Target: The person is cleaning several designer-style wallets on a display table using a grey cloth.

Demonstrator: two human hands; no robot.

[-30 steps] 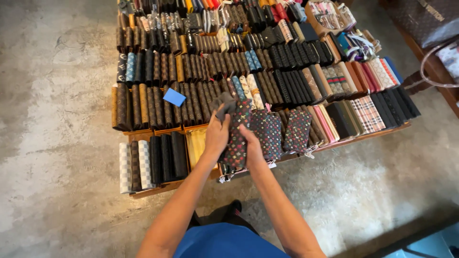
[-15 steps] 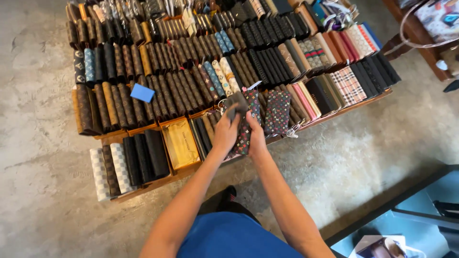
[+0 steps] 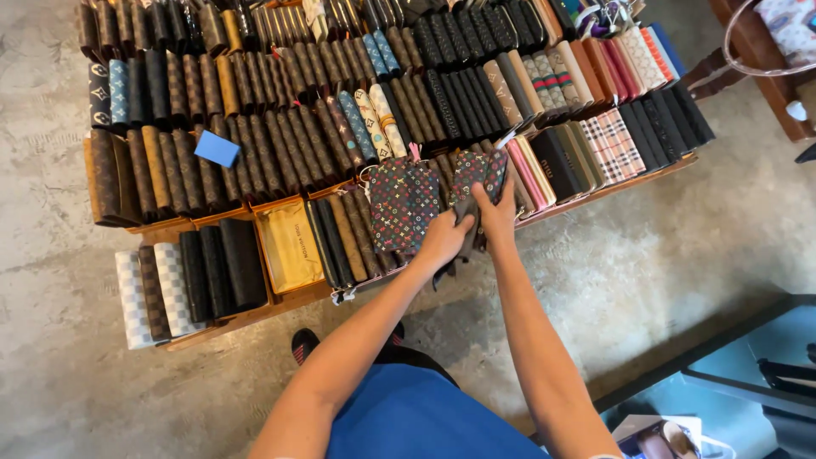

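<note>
Both the left hand (image 3: pixel 444 240) and right hand (image 3: pixel 495 214) pinch a dark patterned wallet (image 3: pixel 468 174) with curled fingers, just right of the multicoloured wallets (image 3: pixel 401 204), near the table (image 3: pixel 280 299) front.

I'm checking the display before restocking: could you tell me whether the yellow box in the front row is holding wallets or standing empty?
Empty, as far as shows: the yellow box shows only its flat yellow inside, with wallets standing on either side.

Bare forearms, blue shirt (image 3: pixel 416 421), dark shoes (image 3: pixel 304 344)
</note>
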